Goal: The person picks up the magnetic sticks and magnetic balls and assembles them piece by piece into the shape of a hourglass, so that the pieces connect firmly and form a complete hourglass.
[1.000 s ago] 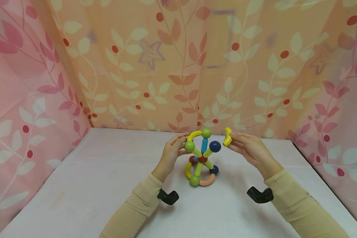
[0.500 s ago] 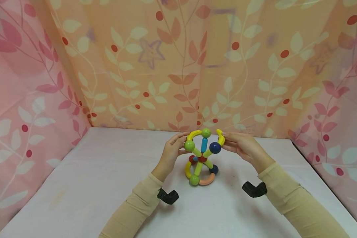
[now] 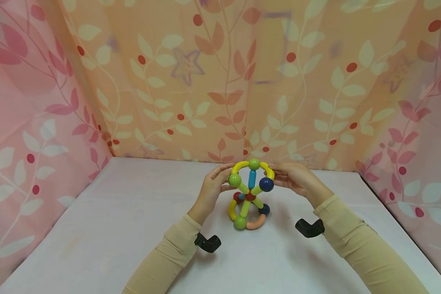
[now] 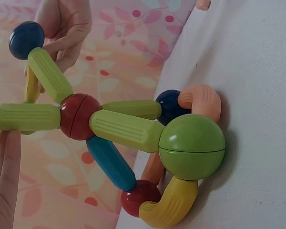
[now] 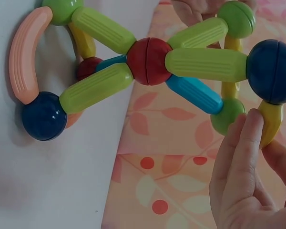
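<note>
A ball-and-rod building toy [image 3: 250,197] stands on the table, with green, blue and red balls joined by straight and curved rods. My left hand [image 3: 210,192] holds it at the upper left, by the yellow curved rod [image 3: 239,166] beside a green ball [image 3: 234,180]. On the other side my right hand [image 3: 299,179] pinches a second yellow curved rod [image 5: 271,125], which meets the dark blue ball [image 5: 272,71]. That rod spans from the blue ball to the top green ball [image 3: 254,164]. In the left wrist view, only part of my left hand [image 4: 5,186] shows.
A white-covered table [image 3: 114,228] lies under the toy. Patterned cloth [image 3: 161,81] hangs behind and at both sides. Each wrist carries a black camera mount [image 3: 208,243]. The toy's lower ring includes a salmon curved rod [image 5: 26,57] touching the tabletop.
My right hand has moved left, bringing the yellow curved rod from apart to the toy's upper right, between the blue and top green balls. My left hand has stayed in place.
</note>
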`<state>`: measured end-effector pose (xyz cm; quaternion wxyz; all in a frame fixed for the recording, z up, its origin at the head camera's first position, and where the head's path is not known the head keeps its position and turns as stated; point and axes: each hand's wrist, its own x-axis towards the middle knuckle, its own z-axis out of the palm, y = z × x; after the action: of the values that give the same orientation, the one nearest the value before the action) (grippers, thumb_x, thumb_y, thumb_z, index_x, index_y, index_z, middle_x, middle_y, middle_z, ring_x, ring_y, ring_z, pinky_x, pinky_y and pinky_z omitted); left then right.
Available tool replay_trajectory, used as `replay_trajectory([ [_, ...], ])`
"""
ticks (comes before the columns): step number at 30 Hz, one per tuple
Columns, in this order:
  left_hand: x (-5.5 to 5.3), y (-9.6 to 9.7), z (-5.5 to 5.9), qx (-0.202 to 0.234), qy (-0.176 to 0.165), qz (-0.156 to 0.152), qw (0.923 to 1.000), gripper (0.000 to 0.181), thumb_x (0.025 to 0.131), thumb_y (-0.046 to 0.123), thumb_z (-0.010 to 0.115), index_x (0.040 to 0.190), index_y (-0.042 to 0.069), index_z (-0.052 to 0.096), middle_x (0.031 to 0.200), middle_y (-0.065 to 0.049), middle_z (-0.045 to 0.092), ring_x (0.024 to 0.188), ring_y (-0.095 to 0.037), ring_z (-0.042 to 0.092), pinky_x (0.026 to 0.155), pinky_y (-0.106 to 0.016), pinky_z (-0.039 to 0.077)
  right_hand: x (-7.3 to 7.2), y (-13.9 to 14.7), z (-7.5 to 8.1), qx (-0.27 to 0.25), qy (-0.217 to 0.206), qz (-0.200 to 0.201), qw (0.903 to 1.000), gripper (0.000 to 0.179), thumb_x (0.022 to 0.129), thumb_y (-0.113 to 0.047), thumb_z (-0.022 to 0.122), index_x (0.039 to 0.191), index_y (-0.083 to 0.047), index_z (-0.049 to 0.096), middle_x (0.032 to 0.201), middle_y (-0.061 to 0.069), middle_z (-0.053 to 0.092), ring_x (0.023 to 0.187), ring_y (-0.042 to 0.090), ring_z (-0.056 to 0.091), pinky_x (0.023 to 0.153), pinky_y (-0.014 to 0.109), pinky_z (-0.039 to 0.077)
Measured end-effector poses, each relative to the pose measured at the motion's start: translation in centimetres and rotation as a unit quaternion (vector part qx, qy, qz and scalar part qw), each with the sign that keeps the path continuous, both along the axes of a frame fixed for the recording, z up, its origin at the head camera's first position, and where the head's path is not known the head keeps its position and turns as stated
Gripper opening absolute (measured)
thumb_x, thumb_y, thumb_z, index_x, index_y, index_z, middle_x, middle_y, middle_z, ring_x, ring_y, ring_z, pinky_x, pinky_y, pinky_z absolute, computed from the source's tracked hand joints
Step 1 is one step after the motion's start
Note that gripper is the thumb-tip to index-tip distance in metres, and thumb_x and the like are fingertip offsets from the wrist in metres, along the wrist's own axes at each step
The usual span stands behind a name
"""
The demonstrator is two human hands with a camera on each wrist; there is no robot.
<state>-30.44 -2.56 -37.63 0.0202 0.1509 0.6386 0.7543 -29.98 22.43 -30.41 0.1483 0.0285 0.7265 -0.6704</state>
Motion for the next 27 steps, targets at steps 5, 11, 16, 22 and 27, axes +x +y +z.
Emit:
replay_trajectory([
  [5, 0.3, 0.0, 0.3, -0.004, -0.004, 0.002, 1.0, 0.034, 0.103, 0.026, 0.052, 0.132, 0.011, 0.061, 0.12, -0.015, 0.066, 0.09, -0.014, 0.064, 0.087, -0.035, 0.06, -0.1, 0.0, 0.0, 0.008, -0.001, 0.002, 1.0, 0.04, 0.101, -0.025, 0.059, 0.13, 0.002, 0.054, 0.091, -0.003, 0.071, 0.083, 0.009, 0.072, 0.078, 0.021, 0.059],
  [11, 0.2, 0.0, 0.3, -0.004, -0.01, 0.004, 0.9999, 0.033, 0.103, 0.024, 0.052, 0.131, 0.012, 0.062, 0.12, -0.014, 0.066, 0.089, -0.013, 0.065, 0.087, -0.034, 0.06, -0.1, 0.1, -0.2, 0.002, -0.002, 0.009, 1.0, 0.044, 0.101, -0.025, 0.059, 0.134, 0.003, 0.052, 0.093, -0.002, 0.071, 0.086, 0.01, 0.072, 0.079, 0.022, 0.059],
  [16, 0.0, 0.0, 0.1, -0.006, -0.007, 0.004, 1.0, 0.033, 0.102, 0.025, 0.052, 0.132, 0.013, 0.061, 0.12, -0.015, 0.067, 0.09, -0.014, 0.065, 0.087, -0.036, 0.06, 0.1, 1.0, -0.4, 0.034, 0.013, 0.036, 0.9987, 0.06, 0.1, -0.034, 0.059, 0.143, 0.004, 0.045, 0.108, 0.0, 0.069, 0.097, 0.011, 0.07, 0.09, 0.028, 0.058],
  [22, -0.1, -0.1, 0.2, -0.011, -0.01, 0.004, 0.9999, 0.033, 0.102, 0.027, 0.053, 0.131, 0.014, 0.063, 0.119, -0.012, 0.068, 0.09, -0.014, 0.065, 0.087, -0.035, 0.06, 1.7, 6.3, -1.2, 0.104, 0.064, 0.083, 0.9891, 0.062, 0.102, -0.035, 0.055, 0.143, 0.009, 0.042, 0.117, -0.005, 0.069, 0.106, 0.007, 0.068, 0.099, 0.035, 0.055],
  [27, -0.3, -0.1, 0.4, -0.01, -0.008, 0.006, 0.9999, 0.037, 0.103, 0.029, 0.053, 0.133, 0.01, 0.061, 0.12, -0.009, 0.065, 0.089, -0.014, 0.065, 0.087, -0.033, 0.06, 4.2, 12.7, -2.6, 0.158, 0.062, 0.098, 0.9805, 0.057, 0.103, -0.028, 0.055, 0.144, 0.01, 0.042, 0.123, -0.013, 0.065, 0.109, -0.001, 0.065, 0.097, 0.031, 0.055],
])
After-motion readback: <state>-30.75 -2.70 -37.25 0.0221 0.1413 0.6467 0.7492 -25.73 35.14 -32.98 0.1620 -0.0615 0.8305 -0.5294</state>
